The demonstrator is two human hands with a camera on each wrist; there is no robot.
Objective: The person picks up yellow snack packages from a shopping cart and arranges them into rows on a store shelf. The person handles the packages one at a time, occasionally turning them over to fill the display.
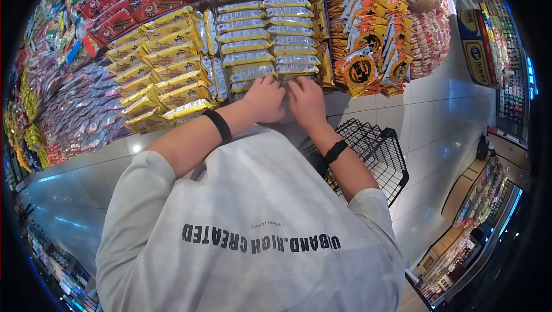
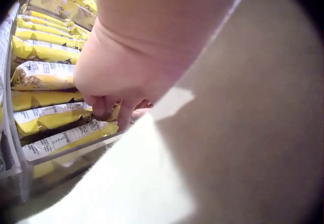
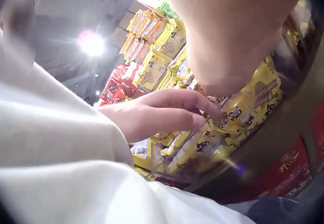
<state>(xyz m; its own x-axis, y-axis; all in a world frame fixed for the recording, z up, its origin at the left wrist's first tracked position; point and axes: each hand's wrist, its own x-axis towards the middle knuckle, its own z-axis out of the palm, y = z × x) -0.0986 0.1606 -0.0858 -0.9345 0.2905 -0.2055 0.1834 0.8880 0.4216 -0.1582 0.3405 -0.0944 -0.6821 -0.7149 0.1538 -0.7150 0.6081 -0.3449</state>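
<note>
Yellow snack packets [image 1: 247, 59] stand in rows in a divided display bin. At the near end of the central rows, my left hand [image 1: 265, 100] touches the packets; its fingers reach down among yellow packets [image 2: 50, 113] in the left wrist view. The right wrist view shows this left hand [image 3: 159, 113] with fingers fairly straight, fingertips at a yellow packet [image 3: 248, 107]. My right hand [image 1: 307, 102] is just to the right, fingers bent over the front packets of the neighbouring row. In the right wrist view its fingertips are hidden behind the hand [image 3: 223, 72].
Red packets [image 1: 155, 2] lie at the upper left, orange packets [image 1: 368, 36] right of the yellow ones. A clear divider [image 2: 15, 148] edges the bin. A black wire basket cart [image 1: 374, 154] stands by my right forearm. Tiled floor [image 1: 431, 116] extends to the right.
</note>
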